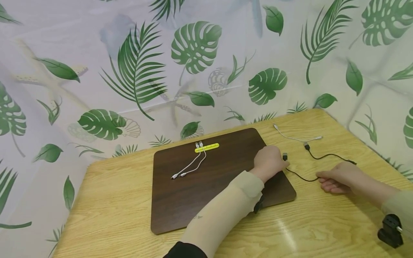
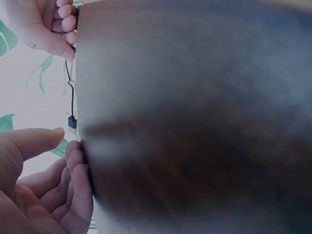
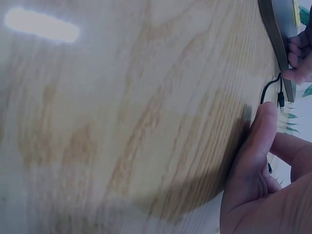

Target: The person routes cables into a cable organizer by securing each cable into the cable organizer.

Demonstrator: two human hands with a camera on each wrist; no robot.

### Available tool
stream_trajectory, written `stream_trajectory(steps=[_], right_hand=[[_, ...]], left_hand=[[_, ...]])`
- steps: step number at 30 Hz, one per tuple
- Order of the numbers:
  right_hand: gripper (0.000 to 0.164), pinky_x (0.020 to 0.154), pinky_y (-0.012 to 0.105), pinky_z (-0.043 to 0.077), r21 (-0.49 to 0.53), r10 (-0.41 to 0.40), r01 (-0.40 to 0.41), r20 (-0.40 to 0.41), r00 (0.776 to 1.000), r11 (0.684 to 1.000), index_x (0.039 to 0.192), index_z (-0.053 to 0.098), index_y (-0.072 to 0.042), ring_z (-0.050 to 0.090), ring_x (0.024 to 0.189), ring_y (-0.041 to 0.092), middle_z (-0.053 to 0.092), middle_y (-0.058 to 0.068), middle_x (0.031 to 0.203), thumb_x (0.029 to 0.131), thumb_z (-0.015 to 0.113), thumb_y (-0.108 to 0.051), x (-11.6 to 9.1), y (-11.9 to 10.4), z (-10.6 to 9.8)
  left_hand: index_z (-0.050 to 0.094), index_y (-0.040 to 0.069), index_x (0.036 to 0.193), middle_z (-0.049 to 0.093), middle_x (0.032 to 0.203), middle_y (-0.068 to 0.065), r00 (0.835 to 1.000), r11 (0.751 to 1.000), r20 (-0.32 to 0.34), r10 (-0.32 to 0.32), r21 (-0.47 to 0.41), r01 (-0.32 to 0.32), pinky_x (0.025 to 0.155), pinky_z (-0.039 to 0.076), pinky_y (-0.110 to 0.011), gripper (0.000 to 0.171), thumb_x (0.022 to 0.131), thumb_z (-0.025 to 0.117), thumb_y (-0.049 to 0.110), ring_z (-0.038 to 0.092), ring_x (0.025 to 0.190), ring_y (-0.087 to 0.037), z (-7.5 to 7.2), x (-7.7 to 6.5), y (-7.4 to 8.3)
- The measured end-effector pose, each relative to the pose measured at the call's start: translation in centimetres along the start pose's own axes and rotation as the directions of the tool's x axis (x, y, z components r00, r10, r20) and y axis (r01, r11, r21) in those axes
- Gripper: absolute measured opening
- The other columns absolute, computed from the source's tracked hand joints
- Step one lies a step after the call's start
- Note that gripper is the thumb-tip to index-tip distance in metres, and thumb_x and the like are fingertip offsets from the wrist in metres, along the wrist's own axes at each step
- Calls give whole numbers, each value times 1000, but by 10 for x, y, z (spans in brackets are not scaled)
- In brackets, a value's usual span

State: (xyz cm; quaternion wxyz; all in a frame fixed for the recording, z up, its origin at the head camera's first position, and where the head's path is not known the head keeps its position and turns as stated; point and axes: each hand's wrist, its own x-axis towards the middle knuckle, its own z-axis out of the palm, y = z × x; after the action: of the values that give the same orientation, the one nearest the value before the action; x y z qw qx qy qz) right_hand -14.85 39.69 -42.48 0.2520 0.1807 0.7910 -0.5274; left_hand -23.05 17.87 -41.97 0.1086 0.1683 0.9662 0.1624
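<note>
Between my hands runs a thin black USB cable (image 1: 303,178), its plug (image 1: 285,156) beside the board's right edge. My right hand (image 1: 340,178) pinches the cable's right end between thumb and fingers. My left hand (image 1: 269,163) is over the right edge of a dark brown board (image 1: 200,200), close to the plug. In the left wrist view, the left thumb and fingers (image 2: 80,190) stand apart with a gap between them; whether they touch the cable is unclear. Two white cables (image 1: 190,166) lie on the board under a yellow strip (image 1: 211,147).
Behind the right hand, a second black USB cable (image 1: 326,156) and a short white cable (image 1: 303,138) lie on the wood-grain table (image 1: 106,200). A leaf-patterned sheet (image 1: 226,43) hangs along the back and right side of the table.
</note>
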Motion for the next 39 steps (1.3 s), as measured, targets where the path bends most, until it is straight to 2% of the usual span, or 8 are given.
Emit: stream_trajectory(steps=[8,18,23,25,30,34,39], right_hand=[[36,57,20,62,-51,-12,10,-41,999,999,79,78,-8,72,56,2,75,-6,63,107,63,-25,0,3,0],[31,57,21,61,-87,-57,51,-63,996,995,86,79,-5,71,56,2,75,-6,64,106,64,-23,-1,5,2],[31,56,20,61,-94,-56,50,-67,996,994,85,79,-5,71,55,2,75,-6,64,106,64,-24,-1,5,3],[32,56,20,61,-104,-57,50,-70,996,993,84,79,-5,71,54,2,75,-6,64,106,64,-24,-2,5,3],[36,54,21,60,-141,-57,44,-93,994,989,82,79,-2,68,51,1,73,-6,61,103,69,-29,-4,3,6],[37,53,21,59,-170,-63,44,-113,992,984,80,79,-3,66,49,2,72,-5,59,102,71,-31,-4,3,9],[33,54,21,59,-176,-95,73,-122,988,982,85,80,1,67,51,2,72,-5,61,102,70,-24,-5,3,11]], left_hand=[[42,21,52,35,47,7,1000,987,-12,16,160,-14,37,32,-23,63,98,74,50,36,40,-9,1,2,11],[47,24,53,37,47,8,998,966,-39,-53,251,61,37,34,-24,63,89,78,65,42,40,-8,6,5,19],[62,27,60,58,58,11,999,965,-44,-25,260,36,44,46,-24,47,88,83,58,57,51,-6,8,4,21],[63,27,61,63,63,11,999,967,-41,-12,255,22,46,47,-25,42,89,83,49,57,54,-7,7,3,20],[45,23,54,49,56,7,1000,967,-17,-18,253,22,40,35,-26,52,95,74,32,41,47,-10,9,7,22],[41,23,53,43,54,6,1000,967,-9,-26,255,28,40,30,-27,54,98,71,30,36,46,-11,11,7,22],[37,21,52,36,51,6,1000,963,-11,-28,266,30,41,27,-27,57,98,70,27,32,46,-11,11,3,23]])
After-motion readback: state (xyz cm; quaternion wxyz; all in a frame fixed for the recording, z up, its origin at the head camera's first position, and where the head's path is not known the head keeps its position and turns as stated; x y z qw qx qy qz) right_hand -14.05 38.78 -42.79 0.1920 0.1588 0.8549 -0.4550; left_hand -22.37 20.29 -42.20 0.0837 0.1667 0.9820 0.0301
